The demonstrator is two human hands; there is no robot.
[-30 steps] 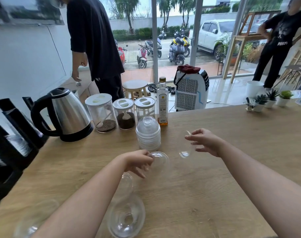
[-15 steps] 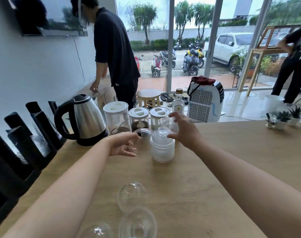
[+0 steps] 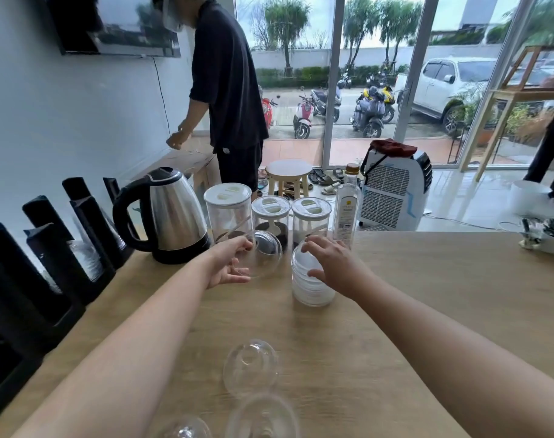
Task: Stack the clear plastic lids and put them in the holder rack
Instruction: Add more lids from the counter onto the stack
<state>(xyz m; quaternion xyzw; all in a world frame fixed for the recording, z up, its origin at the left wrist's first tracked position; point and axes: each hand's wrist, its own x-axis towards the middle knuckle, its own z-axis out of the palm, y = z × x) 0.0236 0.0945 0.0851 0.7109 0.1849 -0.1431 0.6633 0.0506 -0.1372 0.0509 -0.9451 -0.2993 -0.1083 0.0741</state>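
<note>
Left hand point(image 3: 229, 263) is pinching one clear dome lid point(image 3: 264, 254) by its rim, tilted in the air just left of the stack of lids point(image 3: 310, 286) standing on the wooden surface point(image 3: 433, 295). Right hand point(image 3: 335, 263) is cupped round the stack's top, thumb in front. A few loose lids point(image 3: 250, 366) lie nearer the front edge, and the black holder rack point(image 3: 48, 267) sits far left.

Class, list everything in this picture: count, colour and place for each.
lid stack: one, clear, table centre
held lid: one, clear, left of the stack
loose lids: three, clear, table's near edge
holder rack: one, black, table's left side
kettle: one, steel and black, back left
canisters: three, clear with white tops, behind the stack
bottle: one, clear, right of the canisters
table: one, light wood, foreground
bystanders: two, dark clothes, background
left hand: one, grips the held lid
right hand: one, grips the lid stack
</note>
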